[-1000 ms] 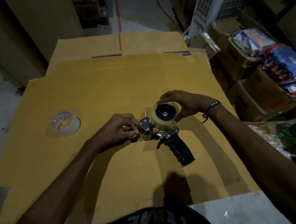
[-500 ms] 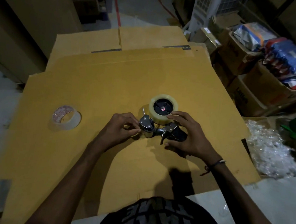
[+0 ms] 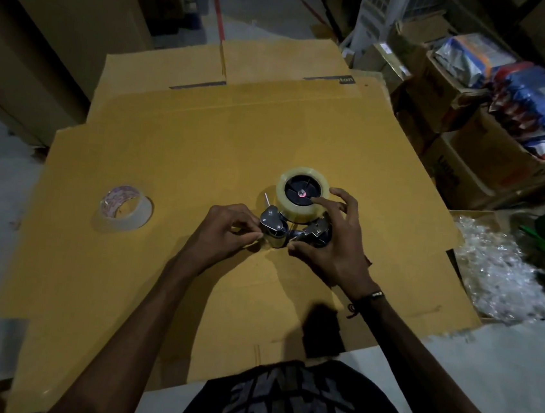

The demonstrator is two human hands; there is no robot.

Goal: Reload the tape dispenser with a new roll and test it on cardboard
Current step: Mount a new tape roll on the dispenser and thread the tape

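The tape dispenser (image 3: 291,226) is lying on its side on the flattened cardboard (image 3: 204,138), directly between the two hands. A fresh clear roll (image 3: 302,194) is already seated on the black hub, just beyond the fingertips.

The left hand (image 3: 224,231) is curled at the metal front end, thumb and forefinger pinched together; a tape end is probably held there, though the light is too poor to confirm the clear film. The right hand (image 3: 331,242) is wrapped over the handle side of the body, grasping it, with the forefinger stretched onto the hub face and the thumb tip near the roller.

A nearly spent roll (image 3: 126,208) is lying on the cardboard, well to the outside of the left hand. Stacked cartons (image 3: 463,166) and crumpled plastic wrap (image 3: 499,274) are seen beyond the right hand.

Step judged: threading the tape end through the front roller and plate; testing not yet begun.

Risks noted:
- Tape end could fold onto itself or stick to the fingers if tension is lost at the pinch.
- The end could be fed on the wrong side of the roller, adhesive facing inward, so nothing sticks during the test.
- The toothed blade sits close to the left fingertips; a slip could cut skin.
- The roll could spin freely and spill slack if the hub is not steadied.
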